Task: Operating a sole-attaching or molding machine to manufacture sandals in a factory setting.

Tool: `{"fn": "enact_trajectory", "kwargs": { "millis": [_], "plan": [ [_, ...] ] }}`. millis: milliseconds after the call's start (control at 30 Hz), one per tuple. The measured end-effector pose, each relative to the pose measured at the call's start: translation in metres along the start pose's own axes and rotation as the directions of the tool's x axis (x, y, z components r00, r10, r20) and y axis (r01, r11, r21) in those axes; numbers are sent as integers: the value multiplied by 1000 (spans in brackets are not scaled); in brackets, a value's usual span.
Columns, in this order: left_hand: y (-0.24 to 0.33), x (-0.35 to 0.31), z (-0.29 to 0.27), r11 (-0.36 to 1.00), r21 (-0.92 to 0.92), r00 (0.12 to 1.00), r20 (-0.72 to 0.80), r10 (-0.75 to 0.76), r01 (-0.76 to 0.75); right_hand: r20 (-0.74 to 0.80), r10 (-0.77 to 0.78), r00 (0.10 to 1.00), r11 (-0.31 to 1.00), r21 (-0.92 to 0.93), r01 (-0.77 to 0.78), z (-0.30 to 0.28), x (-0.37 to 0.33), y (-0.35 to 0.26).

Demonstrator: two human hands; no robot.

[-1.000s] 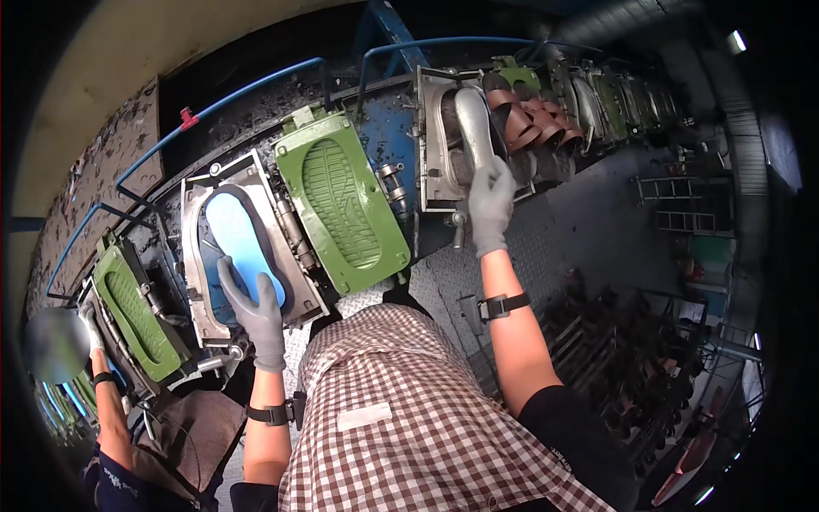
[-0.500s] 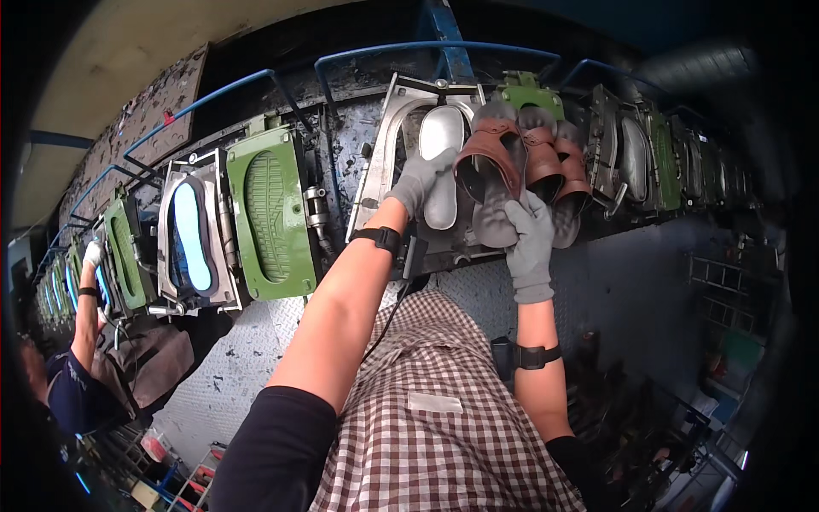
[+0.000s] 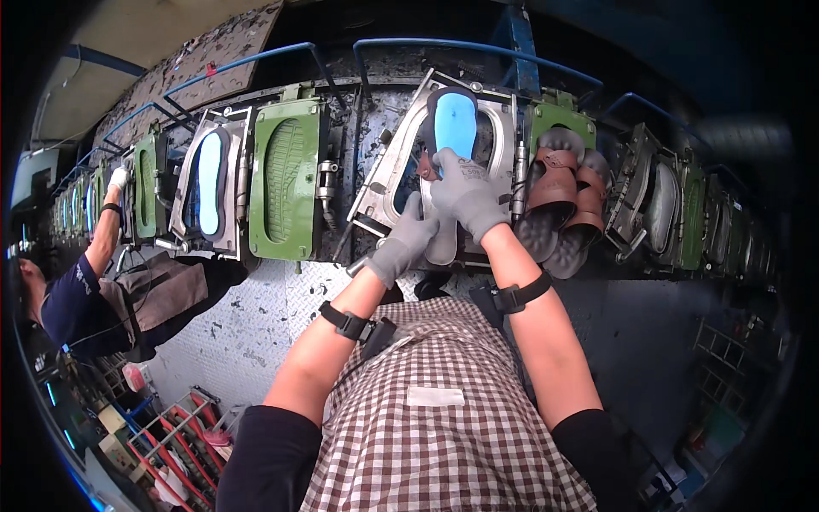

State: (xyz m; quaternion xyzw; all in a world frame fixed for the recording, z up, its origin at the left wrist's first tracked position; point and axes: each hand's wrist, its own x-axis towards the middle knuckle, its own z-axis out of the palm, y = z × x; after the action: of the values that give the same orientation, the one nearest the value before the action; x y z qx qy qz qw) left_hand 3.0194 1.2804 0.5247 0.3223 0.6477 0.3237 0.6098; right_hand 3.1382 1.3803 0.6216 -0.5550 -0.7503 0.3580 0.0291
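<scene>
A brown sandal [image 3: 455, 121] lies sole-up over the open metal mould [image 3: 394, 160], its blue underside facing me and dark grey at the rim. My right hand [image 3: 471, 194], in a grey glove, grips it around the middle, where a bit of brown strap shows. At its heel end my left hand [image 3: 403, 247], gloved alike, is closed, with thumb up and fingertips partly hidden. Below the hands a grey rounded end [image 3: 442, 246] shows; whether it is the last or the sandal I cannot tell. Two more brown sandals [image 3: 553, 183] with grey dimpled footbeds rest just right of the mould.
Green sole moulds [image 3: 286, 179] and metal ones stand in a row both ways, one holding a blue-bottomed piece [image 3: 210, 183]. Blue rails [image 3: 478, 47] run behind. At the far left a co-worker [image 3: 85, 290] reaches to the row. A red-and-silver rack [image 3: 175, 439] stands lower left.
One sandal has left the group of three and now lies blue side up over the bare metal last. My right hand moved left with it; my left hand moved down to the heel end.
</scene>
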Motion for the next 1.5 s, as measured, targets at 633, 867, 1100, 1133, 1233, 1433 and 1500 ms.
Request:
{"fn": "enact_trajectory", "kwargs": {
  "millis": [633,867,1100,1133,1233,1433,1500],
  "plan": [
    [37,59,14,832,-555,999,40,-5,27,-232,268,935,880,454,-139,64,-46,58],
    [73,110,36,864,-484,990,-71,120,-140,-263,339,903,939,149,-309,12,3,63],
    [40,40,39,946,265,914,-306,265,-186,-528,57,847,977,206,63,-12,-83,97],
    [48,26,49,771,601,808,-337,483,-210,-637,82,766,988,151,20,-26,-106,113],
    [89,-1,100,442,747,715,65,696,-497,-810,35,585,978,-92,-186,-60,-145,164],
    [146,26,203,733,615,948,79,309,-290,-748,281,601,935,355,3,-91,-150,274],
    [125,38,228,837,301,876,-8,482,-458,-802,255,539,946,322,31,-139,-170,315]
  ]
}}
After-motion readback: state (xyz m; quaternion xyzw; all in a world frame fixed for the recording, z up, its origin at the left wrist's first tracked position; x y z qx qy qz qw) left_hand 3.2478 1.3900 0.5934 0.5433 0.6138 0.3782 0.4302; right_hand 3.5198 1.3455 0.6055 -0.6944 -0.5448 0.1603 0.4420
